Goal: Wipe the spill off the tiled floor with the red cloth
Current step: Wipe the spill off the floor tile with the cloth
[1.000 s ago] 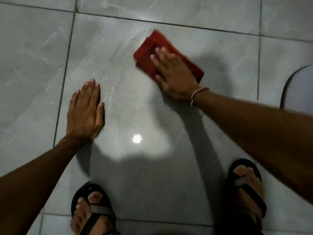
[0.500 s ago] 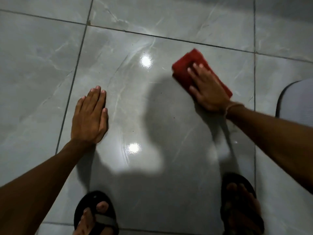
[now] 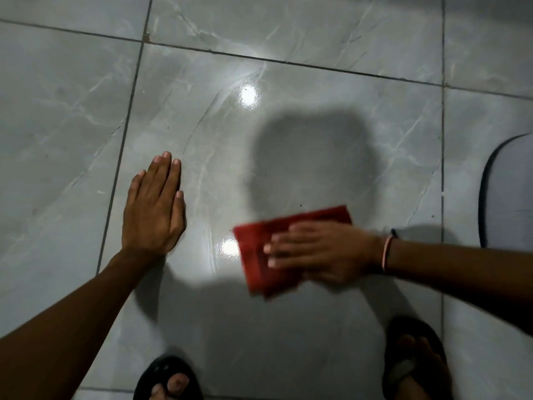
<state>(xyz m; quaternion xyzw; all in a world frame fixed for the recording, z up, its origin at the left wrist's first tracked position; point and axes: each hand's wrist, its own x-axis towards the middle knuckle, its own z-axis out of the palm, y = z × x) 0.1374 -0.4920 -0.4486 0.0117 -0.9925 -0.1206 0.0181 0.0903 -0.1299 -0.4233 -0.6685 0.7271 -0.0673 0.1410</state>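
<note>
A folded red cloth (image 3: 256, 264) lies flat on the glossy grey tiled floor (image 3: 302, 157), near my feet. My right hand (image 3: 320, 252) presses down on it, fingers spread and pointing left; both look motion-blurred. My left hand (image 3: 153, 212) rests palm-down on the same tile to the left, fingers together, holding nothing. Faint wet streaks shine around two bright light reflections on the tile; I cannot make out a distinct spill.
My two feet in black sandals (image 3: 167, 379) stand at the bottom edge. A grey mat with a dark rim (image 3: 507, 189) lies at the right edge. Dark grout lines cross the floor at left, top and right.
My right hand has swept the cloth from the far side of the tile back toward my feet and leftward. The left hand has stayed planted.
</note>
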